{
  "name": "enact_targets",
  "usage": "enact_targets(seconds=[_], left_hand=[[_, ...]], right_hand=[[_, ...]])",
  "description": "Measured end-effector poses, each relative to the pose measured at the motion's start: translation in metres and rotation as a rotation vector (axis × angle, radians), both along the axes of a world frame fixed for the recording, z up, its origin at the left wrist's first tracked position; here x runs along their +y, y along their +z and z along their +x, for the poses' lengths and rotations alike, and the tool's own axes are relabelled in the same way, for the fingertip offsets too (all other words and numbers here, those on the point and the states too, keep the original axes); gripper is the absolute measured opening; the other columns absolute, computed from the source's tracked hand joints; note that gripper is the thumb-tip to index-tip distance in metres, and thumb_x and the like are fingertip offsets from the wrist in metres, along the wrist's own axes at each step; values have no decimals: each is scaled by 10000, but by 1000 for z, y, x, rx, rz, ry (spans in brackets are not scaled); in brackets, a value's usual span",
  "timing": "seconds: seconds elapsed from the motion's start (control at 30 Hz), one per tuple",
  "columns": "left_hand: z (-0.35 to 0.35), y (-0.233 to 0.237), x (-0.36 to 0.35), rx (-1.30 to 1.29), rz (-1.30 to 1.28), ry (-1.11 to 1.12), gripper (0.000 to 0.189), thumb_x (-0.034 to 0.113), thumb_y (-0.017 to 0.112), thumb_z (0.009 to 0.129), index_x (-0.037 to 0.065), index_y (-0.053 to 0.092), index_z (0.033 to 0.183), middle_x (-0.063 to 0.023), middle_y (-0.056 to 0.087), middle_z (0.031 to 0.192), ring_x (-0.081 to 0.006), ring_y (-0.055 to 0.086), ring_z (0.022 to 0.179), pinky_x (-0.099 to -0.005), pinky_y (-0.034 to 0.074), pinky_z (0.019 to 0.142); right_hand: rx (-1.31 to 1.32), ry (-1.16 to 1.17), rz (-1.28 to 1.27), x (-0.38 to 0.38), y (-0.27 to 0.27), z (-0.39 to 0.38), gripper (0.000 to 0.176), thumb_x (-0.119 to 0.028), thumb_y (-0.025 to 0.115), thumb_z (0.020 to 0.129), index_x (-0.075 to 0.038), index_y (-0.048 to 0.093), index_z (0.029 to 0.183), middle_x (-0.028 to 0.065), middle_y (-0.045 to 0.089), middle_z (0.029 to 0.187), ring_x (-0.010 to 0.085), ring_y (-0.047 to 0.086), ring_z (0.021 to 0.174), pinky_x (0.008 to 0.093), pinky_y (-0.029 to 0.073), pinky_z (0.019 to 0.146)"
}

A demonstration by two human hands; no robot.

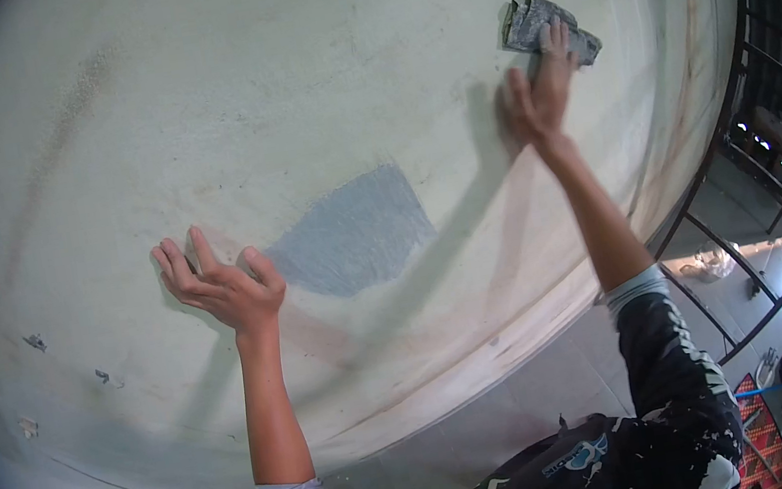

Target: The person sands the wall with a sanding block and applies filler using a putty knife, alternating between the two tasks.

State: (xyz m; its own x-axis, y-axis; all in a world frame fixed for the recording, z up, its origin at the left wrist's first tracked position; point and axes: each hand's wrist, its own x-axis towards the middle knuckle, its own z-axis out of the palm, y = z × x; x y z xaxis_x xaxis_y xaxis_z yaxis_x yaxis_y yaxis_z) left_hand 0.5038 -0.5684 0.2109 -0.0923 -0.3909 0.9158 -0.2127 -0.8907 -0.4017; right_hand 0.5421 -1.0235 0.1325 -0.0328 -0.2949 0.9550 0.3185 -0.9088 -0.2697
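Note:
A large, pale greenish-white curved panel (290,108) fills most of the view. My left hand (230,284) rests on it at the lower left, fingers spread, holding nothing. Right of that hand is a smooth grey patch (354,235) on the panel. Toward the upper right, my right hand (549,84) presses a folded piece of dark grey sandpaper (534,19) flat against the surface, its fingers lying over the sheet. The hand is slightly blurred, and whatever is inside the fold is hidden.
Small grey spots (36,342) mark the panel's left side. A dark metal frame (738,263) stands at the right, with a clear plastic bag (712,262) near it. A red patterned mat (759,442) lies on the tiled floor (553,382) at the lower right.

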Motion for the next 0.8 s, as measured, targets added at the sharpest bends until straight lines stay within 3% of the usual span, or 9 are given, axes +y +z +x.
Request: enact_targets(seconds=[0.07,0.2,0.3,0.43,0.47,0.53,0.63,0.73,0.8], left_hand=[[0,1,0,2,-3,-5,615,322,493,992,-19,386,1493,-250,327,1467,-495,277,1455,-606,271,1154],[-3,1,3,23,18,-21,616,326,497,991,-10,386,1495,-245,323,1471,-488,271,1459,-609,259,1159],[-3,0,3,20,19,-31,618,326,502,989,-6,386,1498,-243,331,1466,-485,275,1459,-609,266,1157],[-1,0,1,7,2,-27,616,323,503,988,-7,386,1495,-242,337,1459,-485,277,1458,-610,270,1156],[1,1,0,-1,-6,-26,614,322,502,988,-8,386,1494,-242,336,1461,-485,279,1457,-610,271,1156],[2,-1,-1,-4,-19,-24,612,321,501,989,-8,386,1492,-242,334,1463,-484,280,1456,-610,271,1156],[0,-1,0,-4,-13,-26,610,320,500,988,-6,386,1491,-245,334,1467,-489,284,1455,-612,272,1157],[-3,-1,0,13,-11,-27,611,321,501,988,-5,387,1491,-247,334,1471,-494,286,1454,-615,273,1159],[-4,-1,4,24,18,-35,609,319,502,986,-1,388,1492,-249,337,1470,-495,285,1456,-618,272,1160]], right_hand=[[-28,3,160,66,9,0,999,-442,718,865,62,254,1591,310,191,1669,472,125,1568,666,34,1219],[63,260,-142,179,-15,-35,1093,-575,719,841,61,242,1592,341,202,1652,510,121,1556,680,61,1220],[185,161,-533,109,-29,-33,1017,-549,699,880,65,281,1575,331,245,1641,462,199,1554,652,123,1230],[45,-2,-22,-32,-25,-20,804,-420,654,961,95,384,1517,313,365,1593,469,306,1507,559,213,1240],[40,-3,-31,-33,-16,-14,804,-420,654,961,95,384,1517,313,365,1593,469,306,1507,559,213,1240],[-93,73,461,-18,2,-10,757,-357,645,971,111,388,1508,327,388,1573,482,316,1495,520,225,1242],[-137,93,211,78,-1,-3,793,-275,661,929,80,333,1558,326,321,1613,479,229,1538,564,144,1253],[54,337,-167,168,-21,-41,862,-453,709,874,-8,414,1550,259,350,1628,461,275,1532,606,172,1237],[119,278,-342,138,-26,-42,841,-466,705,873,-29,438,1541,226,374,1625,436,294,1531,592,188,1239]])
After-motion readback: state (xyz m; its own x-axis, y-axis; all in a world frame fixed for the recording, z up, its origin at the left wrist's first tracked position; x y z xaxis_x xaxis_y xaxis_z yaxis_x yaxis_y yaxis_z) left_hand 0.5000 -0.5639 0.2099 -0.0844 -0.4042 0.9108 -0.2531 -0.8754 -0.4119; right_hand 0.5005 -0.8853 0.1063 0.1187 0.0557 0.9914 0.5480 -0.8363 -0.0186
